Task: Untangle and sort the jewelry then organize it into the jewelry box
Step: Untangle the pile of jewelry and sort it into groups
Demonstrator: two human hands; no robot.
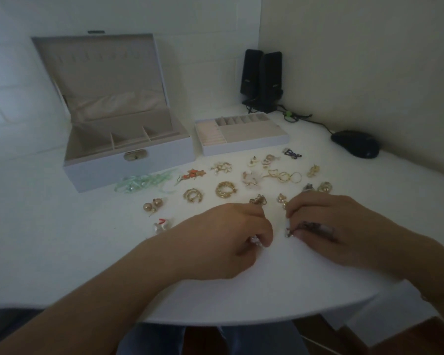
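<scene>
The left hand (231,237) rests on the table (241,290) with fingers curled, pinching a small pale piece (255,239) at the fingertips. The right hand (326,226) lies just beside it, fingers curled round a dark beaded piece (309,226) whose end shows at the thumb. Whether the two pieces are linked cannot be told. Beyond the hands, the jewelry lies spread in separate small groups: gold hoops (225,190), pearl studs (151,203), an orange piece (192,174) and a green ribbon (144,183). Farther back stands the box (128,165), lid open, compartments bare, with its tray (241,146) lifted out and set beside it. Judgement: sorting is well advanced; nothing is yet stowed. Risks: pulling the two held pieces apart with force could bend a hook or snap a strand if they are tangled. The hands work near the table edge, so a released piece could roll off to the floor. A sweeping wrist could also scatter the nearest sorted groups.
</scene>
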